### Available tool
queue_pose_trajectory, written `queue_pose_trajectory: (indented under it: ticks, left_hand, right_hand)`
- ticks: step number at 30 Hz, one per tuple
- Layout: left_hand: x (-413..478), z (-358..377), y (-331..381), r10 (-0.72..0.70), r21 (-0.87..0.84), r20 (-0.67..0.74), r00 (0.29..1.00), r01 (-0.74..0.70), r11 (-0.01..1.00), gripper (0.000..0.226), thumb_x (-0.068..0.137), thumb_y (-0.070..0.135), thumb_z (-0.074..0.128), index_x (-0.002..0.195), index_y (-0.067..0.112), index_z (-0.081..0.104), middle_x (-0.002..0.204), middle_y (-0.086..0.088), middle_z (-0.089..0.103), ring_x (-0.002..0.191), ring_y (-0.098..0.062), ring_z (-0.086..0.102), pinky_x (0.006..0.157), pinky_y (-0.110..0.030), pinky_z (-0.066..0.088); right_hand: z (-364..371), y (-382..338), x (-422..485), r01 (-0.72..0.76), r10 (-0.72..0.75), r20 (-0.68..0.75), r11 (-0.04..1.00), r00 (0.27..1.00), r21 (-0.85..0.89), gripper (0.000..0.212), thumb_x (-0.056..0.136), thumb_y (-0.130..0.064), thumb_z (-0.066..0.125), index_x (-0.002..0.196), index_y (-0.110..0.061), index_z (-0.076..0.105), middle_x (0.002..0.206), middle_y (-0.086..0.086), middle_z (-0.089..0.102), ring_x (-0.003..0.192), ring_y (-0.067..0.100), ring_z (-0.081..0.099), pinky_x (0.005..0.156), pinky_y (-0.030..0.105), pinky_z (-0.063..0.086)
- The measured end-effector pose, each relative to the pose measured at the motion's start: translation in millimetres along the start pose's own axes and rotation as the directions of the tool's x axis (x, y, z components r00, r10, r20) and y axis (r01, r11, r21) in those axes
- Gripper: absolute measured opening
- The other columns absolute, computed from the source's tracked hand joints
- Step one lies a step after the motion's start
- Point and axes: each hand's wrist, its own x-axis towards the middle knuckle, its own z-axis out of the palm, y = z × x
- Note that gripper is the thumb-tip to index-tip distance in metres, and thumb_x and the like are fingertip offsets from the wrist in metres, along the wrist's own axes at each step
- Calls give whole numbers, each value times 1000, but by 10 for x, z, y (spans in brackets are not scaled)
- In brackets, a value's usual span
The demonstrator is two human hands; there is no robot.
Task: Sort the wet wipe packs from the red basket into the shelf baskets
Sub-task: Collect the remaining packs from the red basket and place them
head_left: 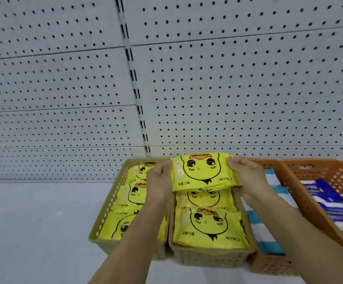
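Note:
A yellow wet wipe pack [202, 171] with a duck face hangs over the far end of the right tan shelf basket [211, 257]. My left hand [160, 183] grips its left edge and my right hand [248, 177] grips its right edge. Below it in that basket lie more yellow duck packs [207, 226]. The left tan basket [103, 218] next to it also holds several yellow duck packs [129, 195]. The red basket is out of view.
Right of the tan baskets stand two orange baskets: one [277, 265] with blue-and-white striped packs [262, 228], the far right one [342, 173] with dark blue packs [330, 203]. Grey shelf surface [33, 222] extends left. A perforated grey back panel [207, 78] rises behind.

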Motion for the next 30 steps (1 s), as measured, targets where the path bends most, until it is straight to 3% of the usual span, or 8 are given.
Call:
queue_pose_trajectory:
  ticks: [5,11,12,13,15,17,21,30]
  left_hand:
    - [281,-172,-14,155,450,214,964,-238,861,37,102,26,44,139,21,47,130,12,51,127,-15,46,100,-28,36]
    - [431,-458,-376,-31,788,461,887,-393,474,65,98,52,39,154,25,19,164,5,9,150,-14,3,121,-47,12]
    - [455,-503,-430,-70,807,467,882,-392,442,68,98,56,35,155,26,14,164,6,2,151,-14,-3,121,-49,7]
    - [473,-541,-475,-103,821,475,874,-398,410,70,97,59,31,155,26,10,164,7,-3,150,-14,-7,121,-49,3]
    - [486,-599,-528,-133,832,495,859,-424,358,72,96,63,24,156,27,4,163,8,-9,150,-14,-12,121,-49,-3]
    - [498,-643,-586,-132,837,512,849,-458,298,71,96,64,17,155,29,-1,163,7,-14,149,-14,-16,120,-50,-7]
    - [494,-709,-689,-101,843,515,851,-482,238,76,86,72,3,152,37,-11,160,9,-22,146,-17,-25,118,-50,-14]
    - [566,-714,-743,-103,848,509,855,-477,231,83,78,78,0,152,41,-10,161,8,-19,147,-21,-24,117,-52,-17]
  right_hand:
    - [222,146,441,130,-190,-202,952,961,-278,19,93,-19,57,78,-7,58,71,9,44,68,18,36,60,28,29]
    - [337,287,698,18,-220,-196,709,956,-705,15,89,-7,50,77,-14,45,71,3,40,61,19,42,53,28,31]
    - [355,294,663,47,-265,-147,608,953,-792,6,88,-7,52,94,-10,50,84,8,47,75,24,50,61,31,40]
    - [377,316,628,90,-342,-78,448,937,-890,28,87,-8,55,115,-6,49,103,14,50,96,30,52,75,36,46]
    - [452,389,526,217,-442,158,87,883,-972,53,91,-22,56,140,-15,38,140,15,39,129,35,35,99,46,37]
    - [562,481,441,341,-314,341,-57,886,-938,56,96,-52,34,148,-33,25,158,7,15,145,30,10,112,51,19]
    - [630,736,457,294,20,294,-3,956,-956,66,85,-73,7,147,-49,-1,160,-4,-16,145,28,-21,114,58,-6]
    - [707,753,437,224,55,225,22,973,-974,63,88,-73,10,146,-52,1,160,-7,-16,145,26,-21,114,58,-7]
